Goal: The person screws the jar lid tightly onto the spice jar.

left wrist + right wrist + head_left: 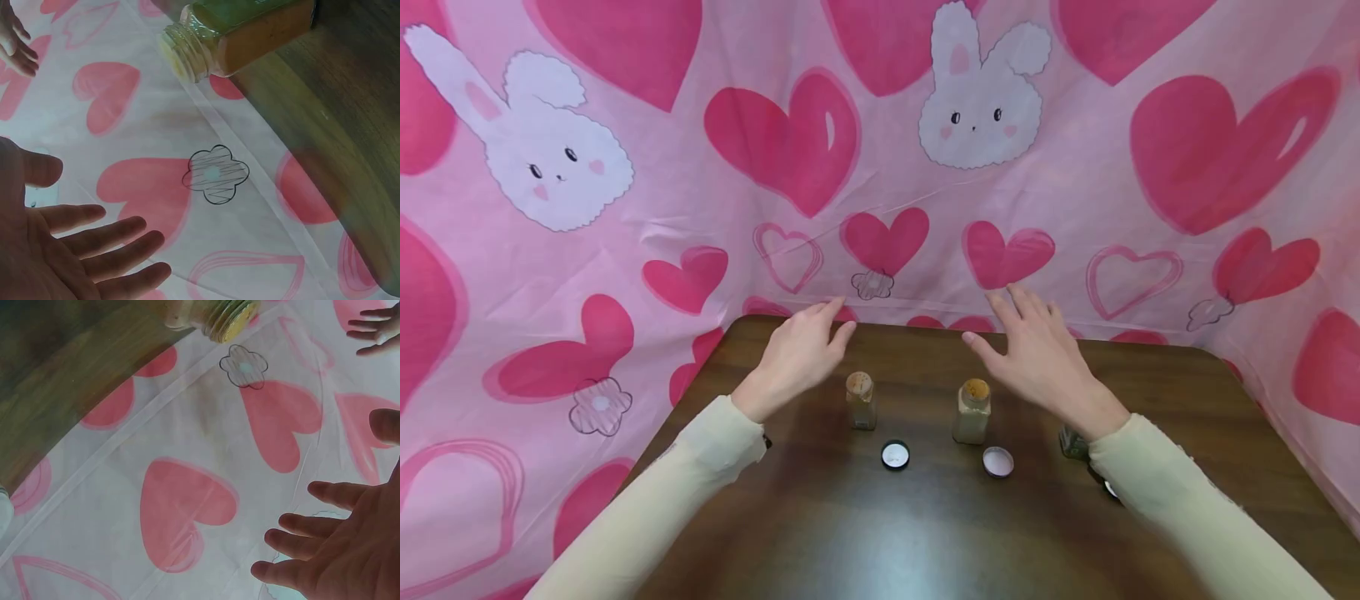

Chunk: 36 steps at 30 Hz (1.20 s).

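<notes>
My left hand (796, 354) hovers above the table's far left part, empty, its fingers extended; the left wrist view shows its spread fingers (119, 240). Over to the right, my right hand (1039, 357) is likewise raised and empty, fingers apart. Between the hands stand two uncapped glass jars, one spice jar (862, 408) nearer the left hand and another spice jar (972, 421) with orange-brown stuff at its mouth. A third jar (1072, 443) is partly hidden by my right wrist. Neither hand touches a jar.
In front of the two jars lie a dark-rimmed lid (895, 455) and a second lid (998, 462), insides up. Another lid (1111, 491) shows partly beneath my right sleeve. A pink heart-and-rabbit cloth (880, 179) hangs behind the brown wooden table (820, 525).
</notes>
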Motion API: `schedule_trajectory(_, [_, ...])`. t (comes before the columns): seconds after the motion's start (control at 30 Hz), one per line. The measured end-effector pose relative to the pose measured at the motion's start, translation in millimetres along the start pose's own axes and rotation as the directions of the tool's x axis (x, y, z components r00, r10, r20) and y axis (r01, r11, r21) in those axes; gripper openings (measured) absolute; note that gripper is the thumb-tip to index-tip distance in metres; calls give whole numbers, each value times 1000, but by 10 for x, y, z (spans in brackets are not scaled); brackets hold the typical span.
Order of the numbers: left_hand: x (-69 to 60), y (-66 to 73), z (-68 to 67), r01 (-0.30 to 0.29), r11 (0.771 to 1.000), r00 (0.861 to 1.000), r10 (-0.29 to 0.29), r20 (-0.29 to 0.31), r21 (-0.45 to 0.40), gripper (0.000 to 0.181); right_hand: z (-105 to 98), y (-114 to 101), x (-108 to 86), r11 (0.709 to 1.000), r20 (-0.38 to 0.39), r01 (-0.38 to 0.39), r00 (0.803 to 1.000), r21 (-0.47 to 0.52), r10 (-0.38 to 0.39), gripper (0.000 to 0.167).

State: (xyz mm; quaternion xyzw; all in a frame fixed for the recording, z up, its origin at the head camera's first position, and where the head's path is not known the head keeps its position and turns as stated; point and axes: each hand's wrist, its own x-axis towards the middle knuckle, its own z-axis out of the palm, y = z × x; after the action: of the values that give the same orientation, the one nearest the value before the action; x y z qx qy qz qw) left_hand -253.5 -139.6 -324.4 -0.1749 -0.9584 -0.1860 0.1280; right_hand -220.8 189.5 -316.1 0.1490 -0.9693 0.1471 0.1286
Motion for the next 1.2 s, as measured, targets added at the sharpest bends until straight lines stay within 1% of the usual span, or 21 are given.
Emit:
schedule_trajectory(0.1, [-18,-10,14,12,1000,1000,-12,9,2,58,15,-20,-16,1000,-2,5,1000,11,-5,86])
schedule_trajectory(0.2, [-28,-17,21,16,1000,1000,-16,7,11,59,25,-36,-26,999,-13,14,1000,47,-13,84])
schedule_trajectory(0.33, [-44,-24,24,18,1000,1000,-18,4,16,59,56,-53,-40,994,-50,48,998,97,-43,78])
schedule_trajectory(0.47, [-81,-42,35,16,1000,1000,-16,5,9,58,98,-82,-74,991,-77,73,995,112,-64,74])
schedule_trajectory(0.7, [-159,-88,76,26,1000,999,-25,23,-16,57,145,-112,-112,988,-63,47,997,148,-38,76])
schedule_trajectory(1.07, [-206,-146,99,26,1000,1000,-26,12,-9,60,138,-165,-153,987,-58,68,997,146,-60,77])
schedule_trajectory(1.2, [-231,-171,110,39,999,999,-39,33,-10,60,153,-181,-183,985,-73,87,994,149,-77,76])
